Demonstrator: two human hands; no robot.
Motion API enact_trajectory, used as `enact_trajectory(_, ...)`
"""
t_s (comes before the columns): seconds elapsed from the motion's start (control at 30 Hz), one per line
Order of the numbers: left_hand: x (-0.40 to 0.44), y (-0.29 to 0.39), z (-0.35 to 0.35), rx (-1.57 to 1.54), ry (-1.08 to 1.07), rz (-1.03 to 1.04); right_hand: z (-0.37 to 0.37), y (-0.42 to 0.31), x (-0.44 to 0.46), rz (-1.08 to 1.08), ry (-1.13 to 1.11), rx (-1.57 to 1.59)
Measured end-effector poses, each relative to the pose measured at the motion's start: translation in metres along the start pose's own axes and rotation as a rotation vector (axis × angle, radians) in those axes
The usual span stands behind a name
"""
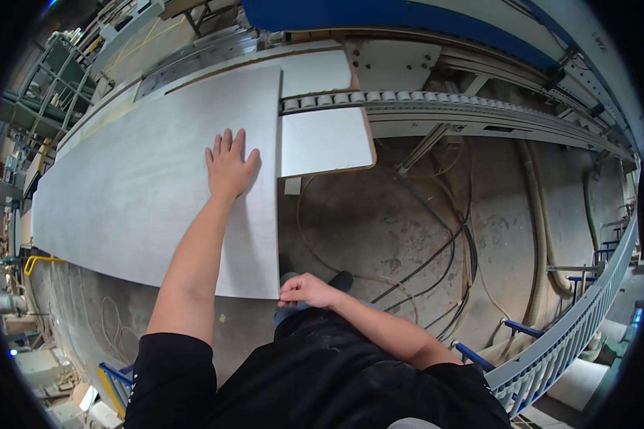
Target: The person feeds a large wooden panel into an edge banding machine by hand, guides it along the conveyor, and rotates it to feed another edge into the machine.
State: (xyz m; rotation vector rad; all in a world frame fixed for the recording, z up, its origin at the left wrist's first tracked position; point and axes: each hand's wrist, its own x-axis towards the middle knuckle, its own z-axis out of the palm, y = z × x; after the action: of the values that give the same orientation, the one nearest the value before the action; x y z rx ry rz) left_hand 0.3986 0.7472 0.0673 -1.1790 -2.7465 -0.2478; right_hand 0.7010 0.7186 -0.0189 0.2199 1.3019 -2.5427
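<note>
My left hand (230, 171) splayed, right hand (306, 290) pinching the corner, I judge this board panel (136, 186) stiff, heavyish, best edge-held.

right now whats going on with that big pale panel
The person's left hand lies flat on the large pale panel, fingers spread, while the right hand pinches its near right corner. Beyond its right edge, white boards stick out on either side of a row of rollers.
</note>
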Motion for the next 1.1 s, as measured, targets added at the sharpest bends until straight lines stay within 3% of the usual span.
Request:
enact_trajectory(0.83, -0.002, 0.003, -0.005, -0.010, -0.055, -0.030, 0.018, -0.033, -0.015, -0.020, 0.164, -0.310)
enact_trajectory(0.93, -0.003, 0.005, -0.008, -0.009, -0.059, -0.029, -0.005, -0.025, -0.029, -0.097, 0.286, -0.311)
enact_trajectory(1.07, -0.005, 0.007, -0.012, -0.033, -0.050, -0.014, -0.076, 0.007, -0.087, -0.170, 0.653, -0.173)
enact_trajectory(1.1, -0.005, 0.006, -0.012, -0.033, -0.053, -0.019, -0.083, -0.002, -0.122, -0.023, 0.795, -0.319)
